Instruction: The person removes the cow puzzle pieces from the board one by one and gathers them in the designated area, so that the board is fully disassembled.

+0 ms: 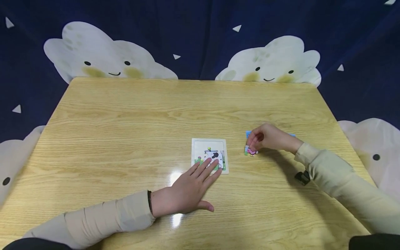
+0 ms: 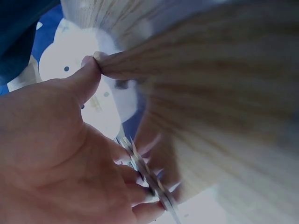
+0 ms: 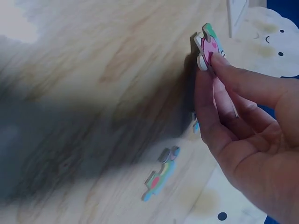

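A square puzzle board with a pale rim lies mid-table, partly filled with cow-picture pieces. My left hand rests with spread, straight fingers over its near part; the left wrist view shows the fingertips at the board's thin edge. To the right, my right hand pinches a pink, white and green puzzle piece between thumb and fingers. In the right wrist view this piece is held up on edge, its face mostly turned away.
Near the right hand lie loose blue puzzle pieces, one beside the fingers and another behind the wrist. A colourful piece lies on the wooden table. A small black object is by the right sleeve. A dark cloud-print curtain hangs behind.
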`<control>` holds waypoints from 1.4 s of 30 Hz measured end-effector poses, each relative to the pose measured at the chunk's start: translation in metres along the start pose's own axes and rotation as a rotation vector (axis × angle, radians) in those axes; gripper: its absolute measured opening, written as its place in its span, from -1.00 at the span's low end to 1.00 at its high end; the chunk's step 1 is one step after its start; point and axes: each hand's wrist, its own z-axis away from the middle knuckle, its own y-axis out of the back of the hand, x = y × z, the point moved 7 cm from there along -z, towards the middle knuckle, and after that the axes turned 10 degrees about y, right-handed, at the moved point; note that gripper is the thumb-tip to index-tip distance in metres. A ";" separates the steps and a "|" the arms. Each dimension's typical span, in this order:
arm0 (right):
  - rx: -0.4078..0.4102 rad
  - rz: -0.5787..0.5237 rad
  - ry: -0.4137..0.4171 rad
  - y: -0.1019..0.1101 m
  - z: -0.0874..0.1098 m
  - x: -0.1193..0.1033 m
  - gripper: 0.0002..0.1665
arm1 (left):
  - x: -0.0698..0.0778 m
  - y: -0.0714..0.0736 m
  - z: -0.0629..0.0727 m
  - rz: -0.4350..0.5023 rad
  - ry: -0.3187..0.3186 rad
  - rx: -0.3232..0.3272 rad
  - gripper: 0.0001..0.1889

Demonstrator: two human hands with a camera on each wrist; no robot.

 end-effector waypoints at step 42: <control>0.067 0.105 0.108 -0.002 0.000 -0.022 -0.88 | 0.001 0.005 0.000 -0.043 -0.011 0.023 0.00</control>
